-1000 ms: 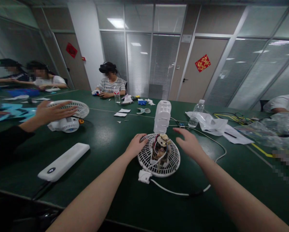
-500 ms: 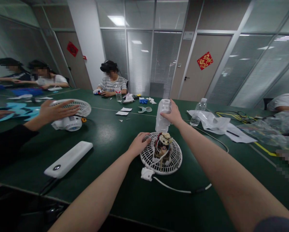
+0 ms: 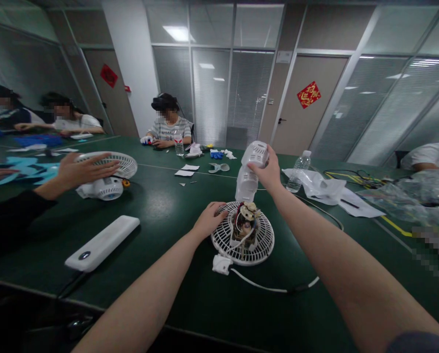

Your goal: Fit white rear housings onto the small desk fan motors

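Observation:
A round white fan grille (image 3: 262,245) lies on the green table, with an exposed motor and wiring (image 3: 246,223) on top of it. My left hand (image 3: 209,219) grips the grille's left rim. Beyond the grille, my right hand (image 3: 269,166) holds a white vented cover (image 3: 256,153) raised off the table. Another white plastic housing (image 3: 246,185) stands just below that cover, behind the motor. Near the grille's front left edge is a small white block (image 3: 221,264) with a white cable running right.
At left, another person's hand (image 3: 82,171) rests on a second fan (image 3: 126,164). A white power bank (image 3: 104,242) lies nearer. A bottle (image 3: 299,171), crumpled white sheets (image 3: 324,186) and plastic bags (image 3: 418,193) are at right. People sit across the table.
My right hand has lifted the vented cover up and slightly right, showing the separate housing beneath it. My left hand stays on the grille.

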Motion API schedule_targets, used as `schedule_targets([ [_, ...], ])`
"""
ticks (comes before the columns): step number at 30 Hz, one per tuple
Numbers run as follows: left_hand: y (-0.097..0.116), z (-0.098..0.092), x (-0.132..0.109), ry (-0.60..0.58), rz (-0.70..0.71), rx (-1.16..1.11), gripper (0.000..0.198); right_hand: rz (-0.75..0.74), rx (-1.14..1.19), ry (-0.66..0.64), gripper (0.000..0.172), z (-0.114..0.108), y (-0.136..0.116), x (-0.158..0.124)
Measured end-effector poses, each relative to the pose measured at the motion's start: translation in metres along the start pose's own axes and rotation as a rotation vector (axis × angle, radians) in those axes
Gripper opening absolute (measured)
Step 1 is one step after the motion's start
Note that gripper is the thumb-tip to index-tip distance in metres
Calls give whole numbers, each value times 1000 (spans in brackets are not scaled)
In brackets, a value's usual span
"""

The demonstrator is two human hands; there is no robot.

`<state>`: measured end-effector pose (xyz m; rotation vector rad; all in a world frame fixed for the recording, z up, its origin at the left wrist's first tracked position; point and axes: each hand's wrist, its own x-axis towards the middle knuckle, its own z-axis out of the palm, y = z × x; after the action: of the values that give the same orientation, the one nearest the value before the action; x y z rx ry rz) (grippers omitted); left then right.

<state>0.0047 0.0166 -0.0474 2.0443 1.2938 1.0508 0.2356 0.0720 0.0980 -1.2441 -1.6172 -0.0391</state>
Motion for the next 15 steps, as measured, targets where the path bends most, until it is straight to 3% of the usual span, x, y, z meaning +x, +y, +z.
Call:
schedule_targets([
  [4,3,-1,-1,1,2,9,36,-32,89,44,85,-26,-26,-36],
  [9,8,2,-7,24,-13,32,35,-57,50,-118,89,-63,-57,-111],
  [15,13,7,-12,44,-40,82,37,-78,52,-190,87,-72,-52,-156],
])
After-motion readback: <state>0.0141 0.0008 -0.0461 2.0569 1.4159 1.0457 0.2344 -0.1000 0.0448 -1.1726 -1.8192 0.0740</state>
